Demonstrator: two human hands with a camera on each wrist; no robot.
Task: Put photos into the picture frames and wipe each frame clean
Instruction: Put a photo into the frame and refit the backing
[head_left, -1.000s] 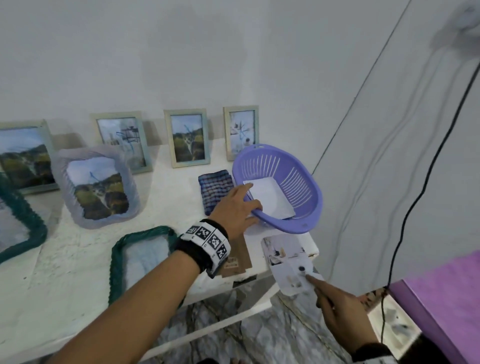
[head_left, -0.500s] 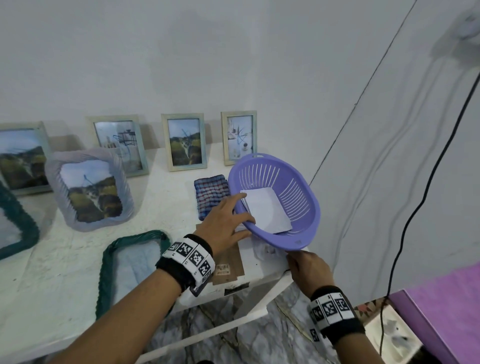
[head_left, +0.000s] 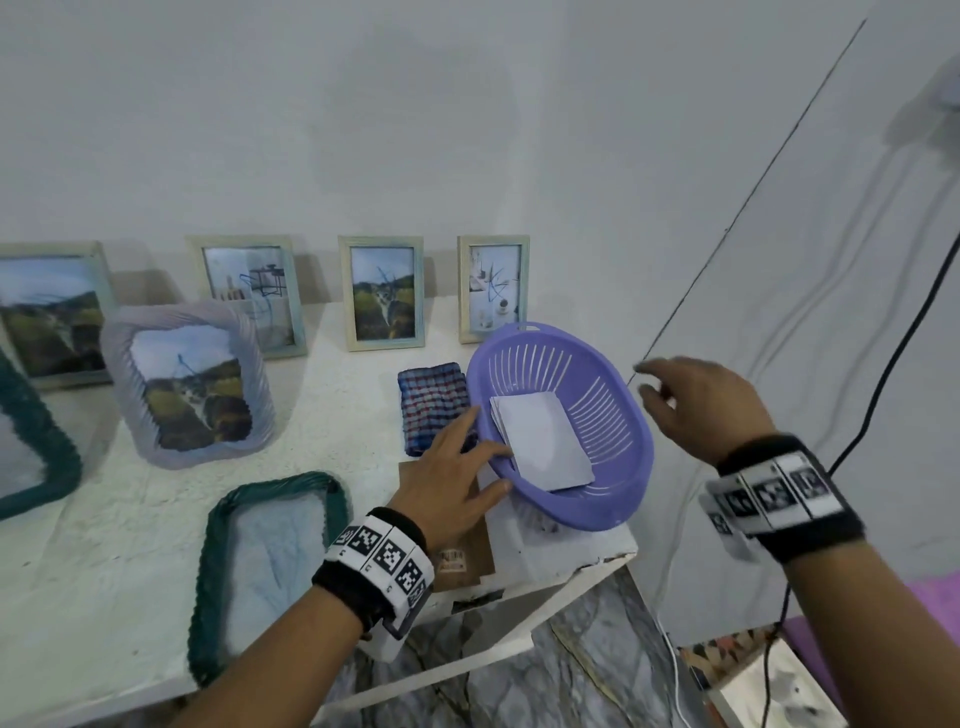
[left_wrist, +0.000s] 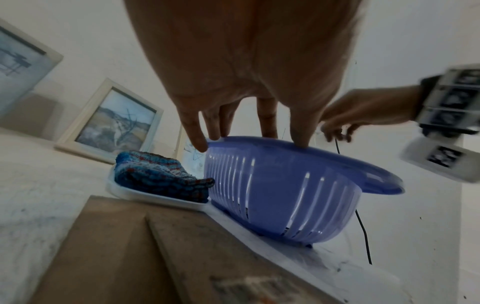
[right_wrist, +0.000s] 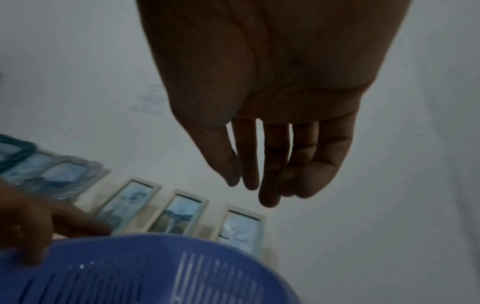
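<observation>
While left hand (head_left: 451, 470) steadies the basket (head_left: 618, 415) rim, right hand (head_left: 696, 408) hovers empty, fingers loose.
Photos (head_left: 540, 439) lie in basket on counter (head_left: 104, 545), down-left of right grip, long axis slanting away; left grip nearer, fingers straight.

Your white, rough-surfaced table (head_left: 337, 410) carries a slotted purple plastic basket (head_left: 618, 415) under your left fingertips, a folded checked blue cloth (head_left: 431, 405) beside them, brown cardboard (head_left: 467, 556) beneath that wrist, and pale-framed photos (head_left: 384, 293) along the wall beyond.
</observation>
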